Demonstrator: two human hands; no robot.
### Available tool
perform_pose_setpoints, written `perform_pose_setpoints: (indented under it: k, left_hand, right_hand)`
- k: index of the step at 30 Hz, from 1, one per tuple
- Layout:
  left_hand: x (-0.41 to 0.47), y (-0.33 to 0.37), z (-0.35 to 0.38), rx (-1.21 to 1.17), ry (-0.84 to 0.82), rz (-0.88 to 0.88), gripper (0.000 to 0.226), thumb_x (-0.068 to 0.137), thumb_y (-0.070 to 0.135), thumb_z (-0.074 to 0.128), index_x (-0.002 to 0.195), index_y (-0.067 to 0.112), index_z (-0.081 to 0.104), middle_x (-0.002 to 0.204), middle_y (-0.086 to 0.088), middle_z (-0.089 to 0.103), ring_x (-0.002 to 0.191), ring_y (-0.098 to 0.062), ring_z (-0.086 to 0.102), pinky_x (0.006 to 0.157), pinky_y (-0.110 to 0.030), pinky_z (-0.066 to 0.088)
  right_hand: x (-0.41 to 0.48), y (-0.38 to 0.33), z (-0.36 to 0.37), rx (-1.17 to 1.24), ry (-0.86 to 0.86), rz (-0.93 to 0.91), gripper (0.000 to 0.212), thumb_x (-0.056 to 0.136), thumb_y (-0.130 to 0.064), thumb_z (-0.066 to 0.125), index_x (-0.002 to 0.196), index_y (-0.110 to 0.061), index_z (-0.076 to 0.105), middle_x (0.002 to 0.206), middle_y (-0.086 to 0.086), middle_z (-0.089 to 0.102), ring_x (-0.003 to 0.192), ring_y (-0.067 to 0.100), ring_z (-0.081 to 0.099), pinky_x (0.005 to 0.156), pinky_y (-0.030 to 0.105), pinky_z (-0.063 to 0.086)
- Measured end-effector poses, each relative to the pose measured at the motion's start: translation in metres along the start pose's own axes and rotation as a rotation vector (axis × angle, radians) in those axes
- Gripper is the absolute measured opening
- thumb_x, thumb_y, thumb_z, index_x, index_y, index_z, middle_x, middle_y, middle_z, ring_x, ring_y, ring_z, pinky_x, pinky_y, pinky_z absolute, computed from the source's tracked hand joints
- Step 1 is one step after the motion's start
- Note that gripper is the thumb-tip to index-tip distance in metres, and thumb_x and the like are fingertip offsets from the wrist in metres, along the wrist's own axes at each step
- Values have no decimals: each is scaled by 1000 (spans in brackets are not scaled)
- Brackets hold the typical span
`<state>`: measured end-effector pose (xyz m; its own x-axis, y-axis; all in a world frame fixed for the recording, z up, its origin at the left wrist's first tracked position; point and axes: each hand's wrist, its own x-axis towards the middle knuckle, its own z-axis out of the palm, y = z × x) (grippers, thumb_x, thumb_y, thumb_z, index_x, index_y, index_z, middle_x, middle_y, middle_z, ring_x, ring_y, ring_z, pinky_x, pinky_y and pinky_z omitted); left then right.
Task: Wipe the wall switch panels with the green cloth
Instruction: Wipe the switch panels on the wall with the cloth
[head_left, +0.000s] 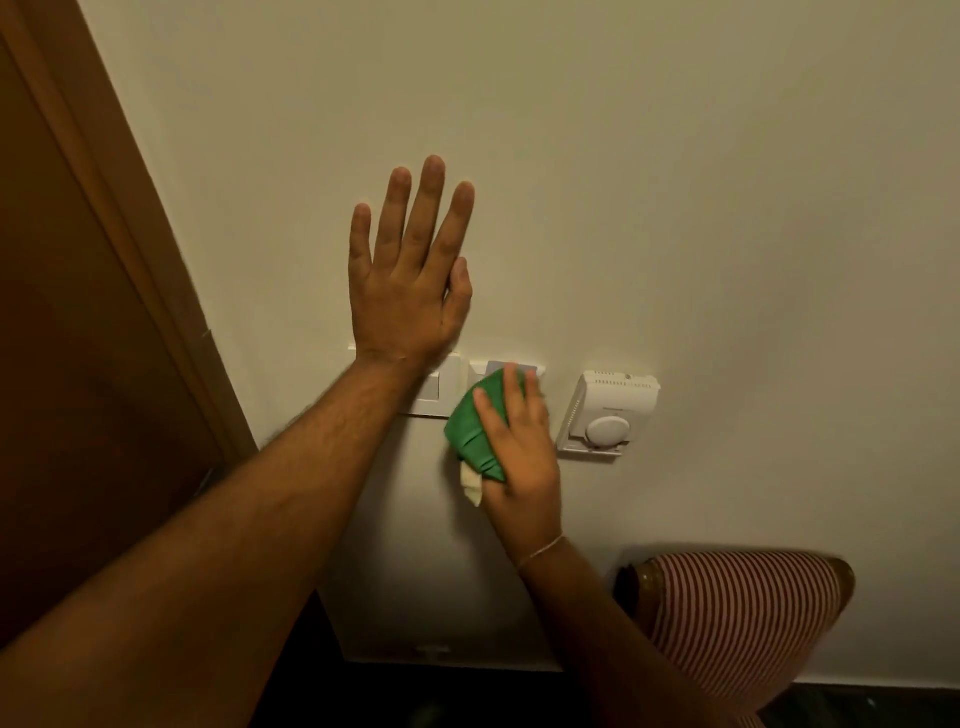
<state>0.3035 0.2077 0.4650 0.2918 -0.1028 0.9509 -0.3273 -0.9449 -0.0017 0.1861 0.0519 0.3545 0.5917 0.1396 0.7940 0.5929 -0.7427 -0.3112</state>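
green cloth (470, 426) soft, wall (675, 182) matt

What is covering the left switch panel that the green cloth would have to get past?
The left hand lies flat on the wall, its wrist and forearm crossing the left white switch panel. The right hand presses the green cloth on the middle panel beside it.

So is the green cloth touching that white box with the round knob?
Apart. The head view shows bare wall between the green cloth, held in the right hand, and the white box.
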Motion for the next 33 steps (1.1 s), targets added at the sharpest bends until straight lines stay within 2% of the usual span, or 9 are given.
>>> perform_pose_setpoints:
  k: [3, 6, 8, 12, 17, 20, 22, 25, 33]
  left_hand:
    - [3, 5, -16, -47, -46, -19, 73, 115, 29, 49, 182, 25, 21, 190, -5, 15, 176, -21, -2, 142, -51, 0]
    - [8, 5, -37, -63, -41, 1, 70, 112, 26, 57, 179, 21, 34, 186, -11, 30, 174, -27, 19, 140, -51, 10]
    - [21, 5, -49, -52, -16, -28, 71, 113, 28, 56, 179, 23, 30, 186, -11, 29, 173, -25, 20, 141, -44, 1]
    - [63, 12, -74, -19, 40, -110, 78, 112, 33, 53, 182, 24, 19, 189, -10, 15, 173, -16, -4, 139, -40, -15]
    - [86, 32, -90, -26, 83, -93, 80, 110, 34, 52, 182, 22, 20, 189, -10, 14, 173, -16, -9, 140, -45, -11]
    - [68, 52, -92, -27, 51, -118, 80, 111, 36, 50, 183, 23, 17, 191, -6, 1, 173, -18, -13, 141, -46, -10]
    - [41, 69, -88, -38, -17, -154, 81, 113, 39, 46, 183, 25, 10, 188, -1, -15, 173, -19, -19, 141, -47, -11]
    - [-16, 97, -79, -96, -179, -129, 79, 114, 40, 43, 184, 23, 10, 189, -2, -14, 175, -19, -19, 141, -46, -12]
    - [-184, 183, -63, -288, -638, -45, 75, 113, 44, 37, 183, 21, 21, 191, -7, 8, 177, -27, 7, 141, -49, 0]
  right_hand:
    - [43, 0, -48, -2, 138, -18, 68, 93, 2, 71, 156, -8, 47, 174, 5, 19, 166, 24, 4, 130, 61, 26]
    - [93, 5, -97, -46, 282, -87, 62, 94, 9, 71, 153, -2, 51, 171, 22, 28, 165, 32, 11, 123, 63, 36]
    - [124, 6, -123, -94, 325, -144, 53, 99, 5, 63, 151, 1, 53, 167, 29, 33, 162, 42, 18, 122, 61, 38]
    - [167, -9, -156, -166, 338, -247, 47, 107, -12, 62, 151, 4, 52, 163, 35, 35, 156, 53, 24, 122, 63, 38]
    - [172, -20, -168, -195, 336, -285, 57, 104, -18, 71, 152, 4, 50, 164, 34, 34, 157, 51, 22, 121, 67, 35]
    - [151, -10, -167, -196, 333, -250, 56, 105, -18, 68, 154, 1, 48, 167, 30, 31, 163, 39, 16, 123, 65, 34]
    - [125, 5, -164, -202, 309, -193, 58, 103, -6, 67, 156, -2, 46, 169, 26, 29, 164, 32, 11, 124, 65, 32]
    - [72, 29, -160, -220, 199, -62, 77, 88, 15, 68, 158, -4, 44, 173, 19, 25, 166, 31, 10, 126, 64, 29]
    - [-103, 83, -161, -276, -150, 287, 87, 82, 13, 65, 162, -10, 39, 176, 7, 18, 167, 24, 2, 134, 48, 14]
